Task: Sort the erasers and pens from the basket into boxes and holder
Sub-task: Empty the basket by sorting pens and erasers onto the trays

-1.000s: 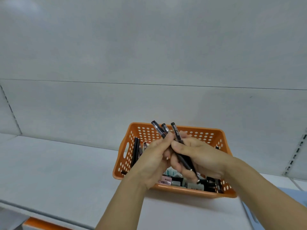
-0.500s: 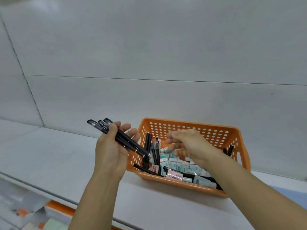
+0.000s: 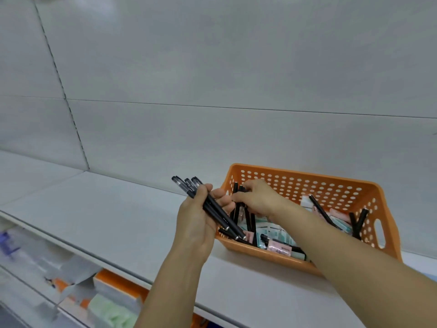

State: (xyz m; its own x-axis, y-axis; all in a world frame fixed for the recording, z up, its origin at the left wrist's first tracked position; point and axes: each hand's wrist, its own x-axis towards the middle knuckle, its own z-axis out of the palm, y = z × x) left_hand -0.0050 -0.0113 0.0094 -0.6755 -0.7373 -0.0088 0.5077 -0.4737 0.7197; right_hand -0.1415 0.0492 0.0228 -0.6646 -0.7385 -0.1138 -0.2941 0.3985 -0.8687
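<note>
An orange perforated basket [image 3: 307, 183] stands on the white shelf [image 3: 106, 216], holding black pens [image 3: 321, 211] and small pink and teal erasers [image 3: 279, 247]. My left hand [image 3: 198, 223] grips a bundle of three black pens [image 3: 212, 207] just left of the basket, their caps pointing up and left. My right hand [image 3: 257, 197] reaches into the basket's left end, with its fingers curled round the tops of upright black pens [image 3: 236, 204] there. No boxes or holder show in view.
A grey back panel rises behind the shelf. Below the shelf's front edge, a lower level holds blurred white, orange and green packages [image 3: 111, 304]. A blue object peeks in at the right edge [image 3: 432, 275].
The view has shifted left. My right hand has gone down into the basket's left end onto more pens. My left hand still holds the three pens, now close to the basket.
</note>
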